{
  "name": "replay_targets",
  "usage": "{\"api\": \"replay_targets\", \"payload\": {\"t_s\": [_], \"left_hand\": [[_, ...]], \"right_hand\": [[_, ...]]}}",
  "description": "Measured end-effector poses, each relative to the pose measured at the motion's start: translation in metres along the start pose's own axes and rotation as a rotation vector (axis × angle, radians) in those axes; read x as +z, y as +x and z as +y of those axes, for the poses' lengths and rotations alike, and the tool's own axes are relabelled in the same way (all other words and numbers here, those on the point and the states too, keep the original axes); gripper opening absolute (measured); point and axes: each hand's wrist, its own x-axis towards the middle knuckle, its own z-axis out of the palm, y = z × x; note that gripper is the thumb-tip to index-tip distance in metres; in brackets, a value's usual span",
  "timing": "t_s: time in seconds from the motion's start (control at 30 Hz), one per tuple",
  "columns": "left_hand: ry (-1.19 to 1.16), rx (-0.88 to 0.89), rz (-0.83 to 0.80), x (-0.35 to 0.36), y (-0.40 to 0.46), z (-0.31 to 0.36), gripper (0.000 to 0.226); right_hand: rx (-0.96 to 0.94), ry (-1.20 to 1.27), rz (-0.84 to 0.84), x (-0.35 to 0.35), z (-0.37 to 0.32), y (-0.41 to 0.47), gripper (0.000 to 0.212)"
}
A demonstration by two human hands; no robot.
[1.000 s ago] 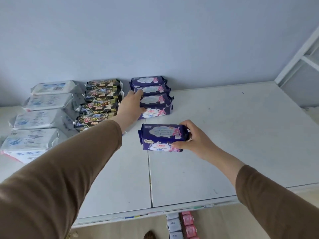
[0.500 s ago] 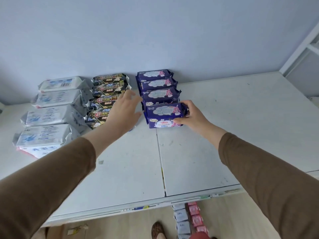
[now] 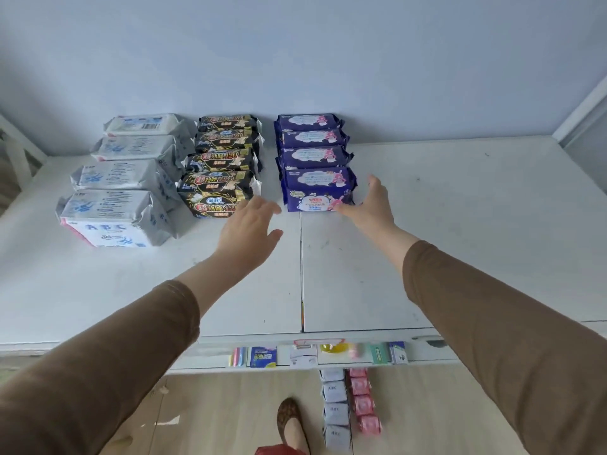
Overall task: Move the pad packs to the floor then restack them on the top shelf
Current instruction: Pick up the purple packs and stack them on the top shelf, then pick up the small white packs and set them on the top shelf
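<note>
Three rows of pad packs stand on the white top shelf (image 3: 460,224) against the blue wall: white packs (image 3: 108,215) at left, black packs (image 3: 215,192) in the middle, purple packs (image 3: 317,188) at right. My right hand (image 3: 371,205) is open, fingers spread, just at the right end of the front purple pack and apart from it or barely touching. My left hand (image 3: 251,231) hovers open over the shelf between the black and purple rows, holding nothing. More packs lie on the floor below: a row of white ones (image 3: 335,412) and a row of pink ones (image 3: 363,402).
The shelf's front edge (image 3: 315,351) carries several small labels. A white frame post (image 3: 581,103) rises at the right. My foot (image 3: 290,425) stands on the wooden floor below, left of the floor packs.
My right hand pushed the purple pack back against its row and has let go of it. My left hand drew back from the purple stack. Both hands are now open.
</note>
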Motion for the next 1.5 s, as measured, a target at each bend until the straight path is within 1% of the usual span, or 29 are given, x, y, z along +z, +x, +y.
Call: {"api": "replay_targets", "payload": {"t_s": [0.03,0.07,0.13,0.23,0.3,0.37,0.43,0.5,0.6,0.8,0.9,0.97,1.07,1.2,1.3,1.4,1.5], "left_hand": [[-0.004,-0.016,0.004,0.003,-0.008,0.007,0.039],[-0.010,-0.027,0.011,0.007,-0.016,0.014,0.039],[-0.031,-0.040,0.042,0.015,-0.038,0.033,0.039],[-0.065,-0.024,0.165,0.033,-0.083,0.066,0.037],[-0.110,-0.007,0.256,0.051,-0.122,0.089,0.036],[-0.151,-0.002,0.303,0.074,-0.166,0.110,0.034],[-0.159,-0.005,0.288,0.100,-0.210,0.126,0.032],[-0.173,-0.031,0.216,0.128,-0.251,0.134,0.031],[-0.195,-0.099,0.069,0.173,-0.307,0.137,0.034],[-0.284,-0.236,-0.249,0.299,-0.406,0.112,0.038],[-0.314,-0.315,-0.381,0.375,-0.444,0.089,0.041],[-0.315,-0.350,-0.430,0.426,-0.459,0.070,0.043],[-0.329,-0.405,-0.451,0.501,-0.467,0.042,0.045],[-0.285,-0.438,-0.460,0.594,-0.459,0.011,0.046],[-0.275,-0.432,-0.435,0.654,-0.439,-0.006,0.048],[-0.285,-0.424,-0.398,0.706,-0.412,-0.015,0.052],[-0.295,-0.443,-0.372,0.746,-0.386,-0.019,0.057]], "right_hand": [[-0.011,-0.007,0.013,-0.006,0.002,-0.012,0.099],[-0.039,-0.008,0.016,-0.014,0.004,-0.025,0.093],[-0.121,-0.016,-0.005,-0.031,0.012,-0.059,0.074],[-0.303,-0.046,-0.043,-0.059,0.031,-0.121,0.054],[-0.431,-0.053,-0.058,-0.079,0.052,-0.166,0.044],[-0.515,-0.053,-0.073,-0.097,0.078,-0.209,0.035],[-0.539,-0.057,-0.102,-0.110,0.109,-0.245,0.028],[-0.512,-0.079,-0.144,-0.112,0.145,-0.273,0.022],[-0.391,-0.116,-0.206,-0.098,0.203,-0.306,0.018],[-0.049,-0.188,-0.330,-0.023,0.341,-0.372,0.022],[0.078,-0.217,-0.416,0.028,0.415,-0.398,0.030],[0.122,-0.257,-0.482,0.066,0.462,-0.410,0.038],[0.170,-0.296,-0.544,0.123,0.530,-0.417,0.054],[0.224,-0.303,-0.544,0.188,0.614,-0.413,0.071],[0.220,-0.303,-0.519,0.231,0.666,-0.398,0.082],[0.165,-0.269,-0.484,0.268,0.705,-0.383,0.087],[0.108,-0.263,-0.476,0.300,0.730,-0.372,0.084]]}}
